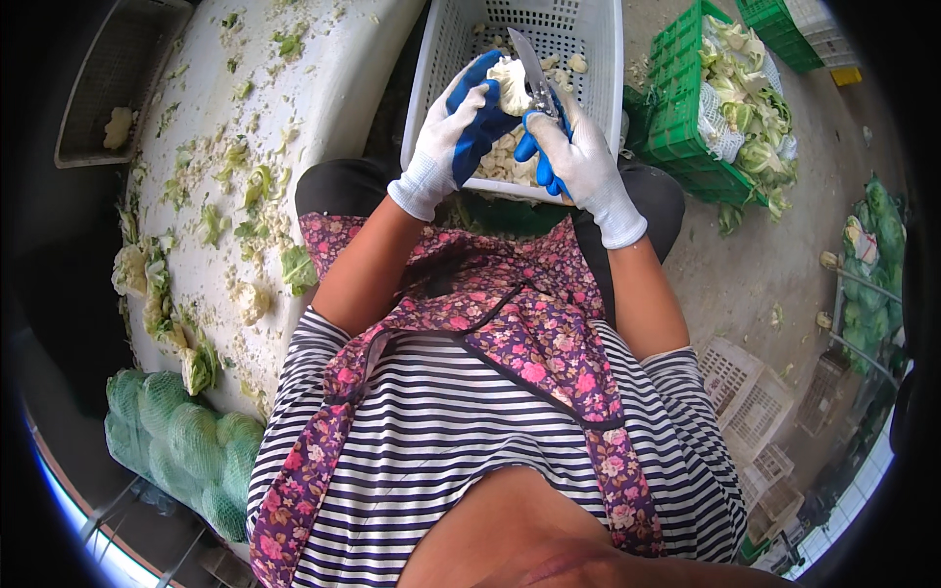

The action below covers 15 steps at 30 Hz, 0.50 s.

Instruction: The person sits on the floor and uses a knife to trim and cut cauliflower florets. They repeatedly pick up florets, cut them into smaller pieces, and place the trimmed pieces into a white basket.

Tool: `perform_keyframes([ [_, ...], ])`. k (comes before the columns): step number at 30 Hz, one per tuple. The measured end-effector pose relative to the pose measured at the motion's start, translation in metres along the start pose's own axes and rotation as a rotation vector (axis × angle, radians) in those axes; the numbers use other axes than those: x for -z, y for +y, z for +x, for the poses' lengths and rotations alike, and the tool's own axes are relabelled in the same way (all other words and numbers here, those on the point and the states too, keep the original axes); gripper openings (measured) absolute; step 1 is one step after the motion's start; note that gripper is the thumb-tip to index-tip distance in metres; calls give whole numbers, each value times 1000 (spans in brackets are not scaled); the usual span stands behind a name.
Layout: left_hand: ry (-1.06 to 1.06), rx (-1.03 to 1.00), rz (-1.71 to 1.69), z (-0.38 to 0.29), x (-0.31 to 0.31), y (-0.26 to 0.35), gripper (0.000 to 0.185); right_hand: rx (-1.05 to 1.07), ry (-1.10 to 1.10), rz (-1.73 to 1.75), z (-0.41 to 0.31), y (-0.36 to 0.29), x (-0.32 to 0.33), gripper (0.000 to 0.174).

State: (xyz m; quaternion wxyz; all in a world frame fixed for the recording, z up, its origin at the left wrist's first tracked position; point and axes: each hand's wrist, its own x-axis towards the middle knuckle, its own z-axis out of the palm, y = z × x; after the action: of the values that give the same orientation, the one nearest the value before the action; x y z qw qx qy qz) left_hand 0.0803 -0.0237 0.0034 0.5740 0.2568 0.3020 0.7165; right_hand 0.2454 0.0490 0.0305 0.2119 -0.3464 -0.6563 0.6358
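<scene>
My left hand [464,121], in a white glove with blue coating, is closed around a piece of cauliflower [510,86]. A matching glove covers my right hand [570,143], which grips a knife [531,66] with its blade pointing up and away from me. The blade lies against or very close to the right side of the cauliflower; exact contact is hard to tell. Both hands are above a white perforated plastic crate [612,44]. Cut cauliflower florets [507,163] lie in its near end, partly hidden by my hands, with a few more farther back.
A white work surface [309,110] strewn with leaves and crumbs is at left, with a dark-looking crate [110,73] beyond. Netted green produce [184,441] sits lower left. At right stand a green crate of trimmings [673,110], stacked pale crates [742,389] and more netted produce [875,272].
</scene>
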Motion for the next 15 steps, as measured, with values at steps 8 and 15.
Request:
perform_keyframes([
  [8, -178, -620, 1432, -8, -2, 7, 47, 244, -33, -615, -5, -10, 18, 66],
  [15, 35, 83, 114, -19, -11, -3, 63, 228, 6, -845, -4, 2, 8, 59],
])
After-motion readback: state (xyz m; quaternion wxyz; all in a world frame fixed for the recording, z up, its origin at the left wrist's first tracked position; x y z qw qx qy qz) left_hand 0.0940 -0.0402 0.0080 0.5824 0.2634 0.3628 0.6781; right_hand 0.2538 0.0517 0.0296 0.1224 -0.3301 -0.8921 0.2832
